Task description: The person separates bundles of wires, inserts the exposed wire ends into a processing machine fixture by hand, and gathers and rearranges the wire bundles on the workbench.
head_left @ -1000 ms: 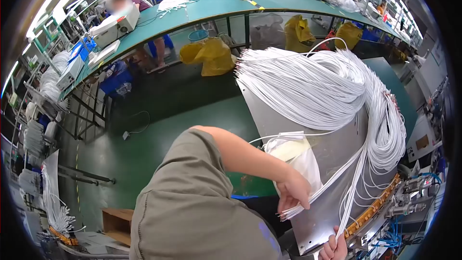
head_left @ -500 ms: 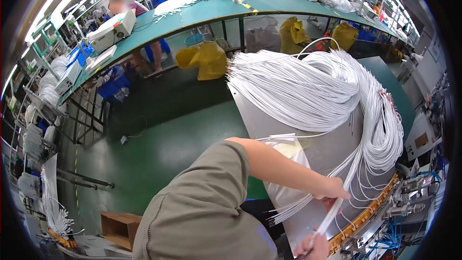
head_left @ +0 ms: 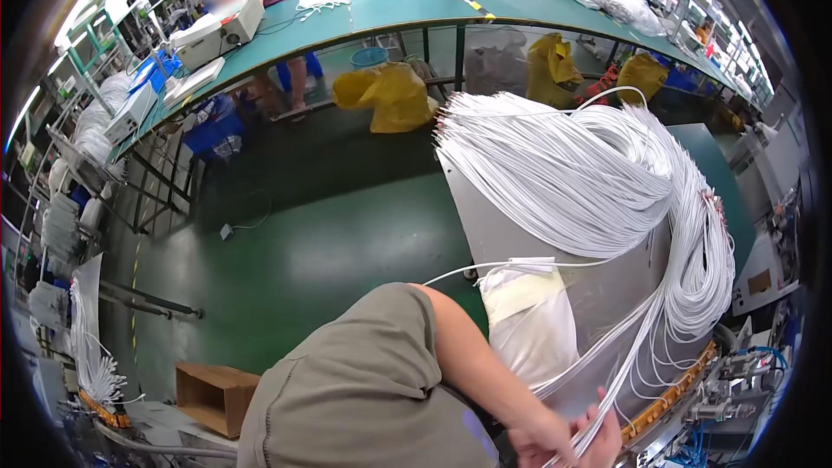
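A thin bundle of white wires (head_left: 626,362) runs down from the large pile of white wires (head_left: 555,173) to my hands at the bottom edge. My left hand (head_left: 542,440), on the arm that reaches across from the olive sleeve, is closed around the lower part of this bundle. Beside it, my right hand (head_left: 604,440) has its fingers curled around the same wires, thumb pointing up. The wire ends below the hands are partly hidden. The pile lies on a grey metal tabletop (head_left: 598,286), with a white cloth (head_left: 529,321) near my arm.
A row of orange clips (head_left: 672,399) lines the right table edge, beside metal fittings (head_left: 728,412) and blue tubes. A cardboard box (head_left: 217,399) sits at lower left. Across the floor stands a long green workbench (head_left: 390,13), with yellow bags (head_left: 386,95) beneath it and a person seated behind.
My left hand has slid down along the wire bundle to the bottom edge, beside my right hand. The view has shifted slightly, uncovering the white cloth.
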{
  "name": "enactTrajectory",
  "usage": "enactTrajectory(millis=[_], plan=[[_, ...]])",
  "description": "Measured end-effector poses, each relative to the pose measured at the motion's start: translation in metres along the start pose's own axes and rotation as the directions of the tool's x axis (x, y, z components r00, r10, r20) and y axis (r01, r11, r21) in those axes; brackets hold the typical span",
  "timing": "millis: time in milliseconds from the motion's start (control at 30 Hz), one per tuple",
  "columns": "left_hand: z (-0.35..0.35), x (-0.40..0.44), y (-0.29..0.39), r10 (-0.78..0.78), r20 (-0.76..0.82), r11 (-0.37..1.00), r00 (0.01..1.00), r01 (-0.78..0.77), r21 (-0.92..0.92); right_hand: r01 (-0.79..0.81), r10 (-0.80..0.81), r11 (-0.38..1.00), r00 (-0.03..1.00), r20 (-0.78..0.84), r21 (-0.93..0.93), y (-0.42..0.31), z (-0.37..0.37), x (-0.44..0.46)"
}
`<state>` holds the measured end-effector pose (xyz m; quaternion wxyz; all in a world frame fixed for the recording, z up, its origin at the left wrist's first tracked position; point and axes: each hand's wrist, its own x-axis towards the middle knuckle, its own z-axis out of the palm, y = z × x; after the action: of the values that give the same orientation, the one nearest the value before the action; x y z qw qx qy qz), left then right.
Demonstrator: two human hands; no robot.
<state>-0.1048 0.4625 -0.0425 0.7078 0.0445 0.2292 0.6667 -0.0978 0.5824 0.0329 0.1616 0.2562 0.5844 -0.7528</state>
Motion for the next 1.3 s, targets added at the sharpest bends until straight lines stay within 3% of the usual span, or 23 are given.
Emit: enactTrajectory(millis=[67, 100, 133, 233, 300, 333, 400, 433, 533, 633, 667, 700, 733, 767, 867, 900, 1000, 1033, 1067, 1133, 1167, 1233, 1300], plan=[[-0.011, 0.008, -0.029, -0.11, -0.014, 0.97, 0.994, 0.11, 0.218, -0.032, -0.008, 0.971, 0.986, 0.166, 0.238, 0.01, -0.008, -0.004], [-0.008, -0.004, -0.028, -0.119, 0.003, 0.934, 0.993, 0.111, 0.34, -0.031, 0.013, 0.978, 0.996, 0.09, 0.207, 0.011, -0.009, -0.01], [0.011, -0.037, -0.006, -0.131, 0.164, 0.913, 0.978, 0.055, 0.404, -0.027, 0.024, 0.984, 1.0, 0.015, 0.178, 0.009, -0.01, -0.021], [0.006, -0.081, 0.04, 0.177, 0.15, 0.703, 0.973, -0.232, 0.672, -0.023, 0.043, 0.995, 0.977, -0.207, 0.096, 0.0, -0.007, -0.056], [0.001, -0.079, 0.054, 0.201, 0.11, 0.707, 0.973, -0.222, 0.671, -0.084, 0.105, 0.993, 0.947, -0.303, 0.079, 0.004, -0.008, -0.062], [-0.001, -0.076, 0.059, 0.217, 0.091, 0.706, 0.972, -0.221, 0.673, -0.097, 0.122, 0.987, 0.971, -0.207, 0.126, 0.007, -0.012, -0.062], [-0.001, -0.074, 0.066, 0.468, 0.19, 0.268, 0.863, -0.344, 0.9, -0.114, 0.119, 0.969, 0.993, -0.009, 0.219, 0.006, -0.009, -0.062], [-0.002, -0.072, 0.07, 0.553, 0.279, 0.016, 0.785, -0.344, 0.939, -0.073, 0.084, 0.987, 0.994, -0.068, 0.145, 0.007, -0.005, -0.065], [-0.021, -0.053, 0.068, 0.631, 0.463, -0.461, 0.623, -0.179, 0.869, -0.087, 0.1, 0.981, 0.993, -0.063, 0.173, 0.01, -0.013, -0.072], [-0.026, -0.036, 0.068, 0.441, 0.416, -0.545, 0.795, -0.131, 0.828, -0.042, 0.055, 0.977, 0.997, -0.059, 0.21, 0.01, -0.012, -0.081], [-0.027, -0.032, 0.068, 0.449, 0.494, -0.584, 0.745, -0.173, 0.793, -0.044, 0.057, 0.971, 0.997, -0.047, 0.236, 0.012, -0.011, -0.08], [-0.029, -0.03, 0.064, 0.453, 0.562, -0.618, 0.692, -0.211, 0.758, -0.152, 0.175, 0.939, 0.983, -0.049, 0.309, 0.019, -0.02, -0.077], [-0.031, -0.027, 0.061, 0.456, 0.623, -0.646, 0.636, -0.245, 0.723, -0.105, 0.132, 0.949, 0.989, -0.071, 0.298, 0.02, -0.026, -0.079], [-0.025, -0.026, 0.063, 0.432, 0.761, -0.705, 0.483, -0.346, 0.62, -0.066, 0.096, 0.956, 0.991, -0.092, 0.286, 0.018, -0.025, -0.085], [0.023, -0.018, 0.068, 0.263, 0.925, -0.821, 0.274, -0.44, 0.364, -0.055, 0.087, 0.967, 0.989, -0.121, 0.249, 0.014, -0.024, -0.097], [0.034, -0.013, 0.069, 0.206, 0.923, -0.828, 0.326, -0.444, 0.341, -0.073, 0.099, 0.961, 0.991, -0.089, 0.265, 0.018, -0.027, -0.094], [0.018, 0.039, 0.068, -0.01, 0.666, -0.703, 0.746, -0.479, 0.526, -0.052, 0.082, 0.953, 0.992, -0.091, 0.298, 0.025, -0.038, -0.098], [0.0, 0.061, 0.068, 0.024, 0.765, -0.689, 0.644, -0.544, 0.479, -0.029, 0.052, 0.965, 0.995, -0.08, 0.261, 0.02, -0.041, -0.101], [0.009, 0.055, 0.071, 0.072, 0.762, -0.68, 0.644, -0.527, 0.51, 0.03, -0.014, 0.978, 0.997, -0.078, 0.207, 0.032, -0.06, -0.102], [0.014, 0.063, 0.07, 0.083, 0.581, -0.658, 0.81, -0.393, 0.642, 0.135, -0.144, 0.989, 0.977, -0.155, -0.064, 0.044, -0.1, -0.11], [0.022, 0.061, 0.071, 0.062, 0.5, -0.678, 0.864, -0.331, 0.656, 0.469, -0.623, 0.66, 0.779, -0.078, -0.586, 0.058, -0.115, -0.079], [0.029, 0.067, 0.075, 0.038, 0.475, -0.647, 0.879, -0.34, 0.683, 0.475, -0.802, 0.263, 0.592, 0.084, -0.84, 0.084, -0.139, -0.056], [0.026, 0.071, 0.076, 0.025, 0.504, -0.324, 0.863, -0.47, 0.821, 0.395, -0.599, 0.664, 0.789, -0.135, -0.635, 0.058, -0.099, -0.068]])
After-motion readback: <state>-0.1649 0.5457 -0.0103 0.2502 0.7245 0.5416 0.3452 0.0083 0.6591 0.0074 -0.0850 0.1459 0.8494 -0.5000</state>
